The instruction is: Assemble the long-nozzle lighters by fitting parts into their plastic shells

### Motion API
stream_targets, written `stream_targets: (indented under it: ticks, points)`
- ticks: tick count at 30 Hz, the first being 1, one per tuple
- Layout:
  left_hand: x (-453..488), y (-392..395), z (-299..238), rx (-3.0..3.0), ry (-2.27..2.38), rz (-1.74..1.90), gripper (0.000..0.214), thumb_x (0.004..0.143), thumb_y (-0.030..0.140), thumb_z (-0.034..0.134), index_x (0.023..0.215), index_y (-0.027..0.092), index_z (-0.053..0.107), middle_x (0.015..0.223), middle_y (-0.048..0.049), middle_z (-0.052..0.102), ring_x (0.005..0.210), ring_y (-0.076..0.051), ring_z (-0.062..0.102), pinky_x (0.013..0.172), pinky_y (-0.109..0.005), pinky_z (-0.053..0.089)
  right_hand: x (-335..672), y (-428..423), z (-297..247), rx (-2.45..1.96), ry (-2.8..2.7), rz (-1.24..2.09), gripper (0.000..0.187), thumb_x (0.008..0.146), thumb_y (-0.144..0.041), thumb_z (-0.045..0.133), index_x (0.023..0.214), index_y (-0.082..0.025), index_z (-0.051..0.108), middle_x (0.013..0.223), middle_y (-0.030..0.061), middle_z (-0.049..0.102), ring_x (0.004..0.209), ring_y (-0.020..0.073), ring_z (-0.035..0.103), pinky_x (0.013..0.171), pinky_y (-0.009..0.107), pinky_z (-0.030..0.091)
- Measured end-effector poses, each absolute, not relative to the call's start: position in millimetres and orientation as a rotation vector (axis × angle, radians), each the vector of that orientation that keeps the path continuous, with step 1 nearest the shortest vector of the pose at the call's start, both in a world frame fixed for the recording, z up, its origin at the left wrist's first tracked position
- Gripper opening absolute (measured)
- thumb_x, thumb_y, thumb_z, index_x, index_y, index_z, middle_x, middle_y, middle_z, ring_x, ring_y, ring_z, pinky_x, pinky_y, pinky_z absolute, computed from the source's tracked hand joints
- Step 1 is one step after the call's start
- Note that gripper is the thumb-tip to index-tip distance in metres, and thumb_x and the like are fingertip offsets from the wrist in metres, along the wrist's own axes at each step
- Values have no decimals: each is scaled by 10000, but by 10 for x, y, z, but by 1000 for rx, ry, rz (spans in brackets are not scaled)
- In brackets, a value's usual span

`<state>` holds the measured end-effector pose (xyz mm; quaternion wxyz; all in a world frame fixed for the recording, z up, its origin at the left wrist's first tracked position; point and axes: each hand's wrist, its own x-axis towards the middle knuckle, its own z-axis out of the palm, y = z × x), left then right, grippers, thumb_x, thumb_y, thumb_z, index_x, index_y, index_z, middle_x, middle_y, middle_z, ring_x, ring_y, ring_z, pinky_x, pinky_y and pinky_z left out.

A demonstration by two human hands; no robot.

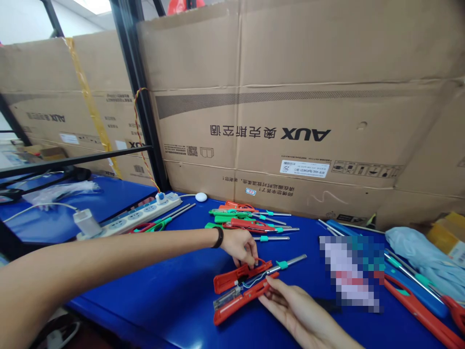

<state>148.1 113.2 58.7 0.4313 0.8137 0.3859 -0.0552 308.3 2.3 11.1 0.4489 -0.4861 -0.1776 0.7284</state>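
Note:
A red long-nosed lighter lies opened up between my hands above the blue table, its two handle halves apart. My left hand (238, 245), a dark band at its wrist, pinches the upper red handle half (229, 280) near the trigger end. With thumb and fingers, my right hand (292, 310) grips the lower red handle half (236, 308). Between the halves a clear fuel tank (227, 298) and a thin pale wire (254, 281) show. The metal barrel (296, 260), with a teal piece around it, points up to the right. My left fingertips are partly hidden.
Several red and green lighters (250, 224) lie behind my left hand. A white power strip (141, 215) runs along the left, by a black rack post (145, 97). More lighters, a blue bag (417, 247) and a blurred-out patch (352, 276) lie at right. Cardboard (290, 58) stands behind.

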Motion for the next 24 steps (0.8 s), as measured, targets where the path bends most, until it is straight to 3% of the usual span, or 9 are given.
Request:
stream_targets:
  ticks: [3,6,9,12,14,17,20,24]
  points:
    - [1397,1127,652,2200,984,-97,222,748,166,622,962,144,677,848,-31,737,677,-161,693,566,-232,556,3181,37,121,-1355,-518,1846,240,689,-247,816,710,-119,614,631,26,665,683,152,705,803,278,575]
    - [1289,1028,756,2418,1026,10,237,727,132,635,953,172,689,890,-35,730,799,-197,687,703,-267,533,3254,4,177,-1541,-625,1941,233,727,-263,782,744,-126,593,626,32,664,600,145,696,718,287,589]
    - [1140,832,860,2577,1034,89,220,740,134,636,947,183,691,995,-57,698,935,-240,643,812,-320,487,3299,-73,289,-1667,-774,2027,212,769,-291,730,737,-121,608,667,88,707,564,129,687,590,202,563]
    - [967,582,888,2699,1037,103,111,744,211,686,853,196,688,930,-37,672,881,-226,629,767,-304,485,3333,-112,422,-1733,-1016,1994,274,854,-339,605,703,-114,643,714,110,727,520,72,652,463,103,465]
    - [865,416,843,2741,1024,65,165,688,295,757,802,212,671,949,-11,656,864,-215,617,733,-286,487,3359,-65,491,-1787,-1306,1894,307,897,-349,530,764,-106,662,738,99,722,492,63,628,447,115,451]
    - [766,226,710,2760,1112,89,236,686,289,747,879,205,639,1044,-24,628,917,-229,593,705,-283,490,3411,111,526,-1671,-1916,1302,196,896,-286,523,964,-153,650,824,72,709,659,145,669,600,234,524]
    - [712,144,578,2745,1179,136,188,750,237,682,932,223,636,1093,-23,613,957,-224,581,732,-283,491,3451,302,469,-1313,-2393,629,136,867,-249,557,954,-233,660,995,52,671,978,224,612,851,352,474]
    - [628,172,501,2709,1148,186,183,761,190,668,935,241,640,1092,-2,619,973,-200,589,792,-276,490,3411,370,347,-1246,-2537,479,152,861,-253,592,1007,-249,633,1023,33,644,986,218,592,900,367,437]
